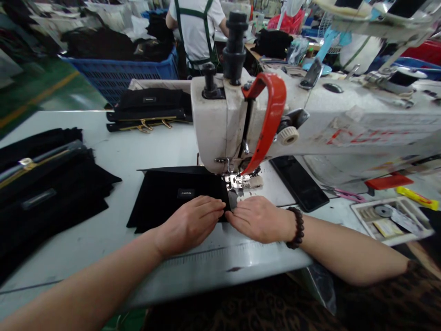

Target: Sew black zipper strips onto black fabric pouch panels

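Observation:
A black fabric piece with a small label (pixel 161 195) lies flat on the white sewing table (pixel 113 248), its right edge at the metal presser foot (pixel 234 181) of a white sewing machine (pixel 213 124). My left hand (pixel 195 223) rests on the fabric's lower right part, its fingers together and pointing at the edge. Close beside it, my right hand (pixel 262 219), with a dark beaded bracelet (pixel 296 227) at the wrist, has its fingertips at the fabric's lower right corner. The fingertips of both hands nearly meet there, and both seem to pinch the fabric's edge.
Black fabric pieces with zippers (pixel 51 193) are piled at the left, with more (pixel 151 103) behind. Right of the needle area lie a black phone (pixel 299 184), pink scissors (pixel 347 195) and a small tray (pixel 427 230). A blue crate (pixel 120 71) and a person (pixel 198 34) are beyond.

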Motion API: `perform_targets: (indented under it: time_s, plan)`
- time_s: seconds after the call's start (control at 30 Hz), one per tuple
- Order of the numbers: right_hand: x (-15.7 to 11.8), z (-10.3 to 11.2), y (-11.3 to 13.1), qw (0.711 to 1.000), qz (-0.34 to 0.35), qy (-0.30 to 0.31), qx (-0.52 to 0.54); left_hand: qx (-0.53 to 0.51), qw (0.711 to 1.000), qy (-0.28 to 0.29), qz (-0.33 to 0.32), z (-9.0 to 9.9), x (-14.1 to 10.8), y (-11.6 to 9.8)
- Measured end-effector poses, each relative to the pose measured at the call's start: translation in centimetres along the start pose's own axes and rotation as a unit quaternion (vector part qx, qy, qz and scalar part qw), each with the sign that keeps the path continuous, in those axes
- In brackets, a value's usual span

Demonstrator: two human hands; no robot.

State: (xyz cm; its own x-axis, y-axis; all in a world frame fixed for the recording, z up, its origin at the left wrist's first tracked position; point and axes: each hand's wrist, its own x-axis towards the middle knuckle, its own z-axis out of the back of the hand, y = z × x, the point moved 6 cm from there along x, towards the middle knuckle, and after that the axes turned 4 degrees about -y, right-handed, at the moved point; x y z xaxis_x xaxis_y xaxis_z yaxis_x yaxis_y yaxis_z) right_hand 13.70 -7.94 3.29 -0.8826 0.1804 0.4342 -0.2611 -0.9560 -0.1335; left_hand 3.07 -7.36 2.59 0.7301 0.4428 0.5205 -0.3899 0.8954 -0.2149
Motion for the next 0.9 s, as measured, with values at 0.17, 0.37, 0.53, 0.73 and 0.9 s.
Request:
perform_targets:
  time_s: [0.17, 0.37, 0.53, 0.73, 0.9]
  plan:
    - [-0.2, -0.5, -0.1, 1.0, -0.002, 0.021, 0.009, 0.03, 1.0, -0.002, -0.004, -0.2, 0.0, -0.2]
    - [-0.4, -1.0, -0.2, 0.998, -0.011, 0.066, 0.013, 0.058, 0.998, 0.015, -0.033, -0.7, -0.2, -0.6]
    - [-0.4, -1.1, -0.4, 0.997, -0.025, 0.07, 0.021, 0.055, 0.998, 0.021, -0.035, -0.6, -0.2, -0.5]
    - [-0.5, -1.7, -1.2, 0.995, -0.073, 0.066, 0.02, 0.069, 0.996, 0.026, -0.044, -0.5, 0.1, 0.3]
    - [-0.6, -2.0, -1.4, 0.996, -0.069, 0.054, 0.011, 0.065, 0.996, 0.034, -0.049, -0.5, 0.1, 0.6]
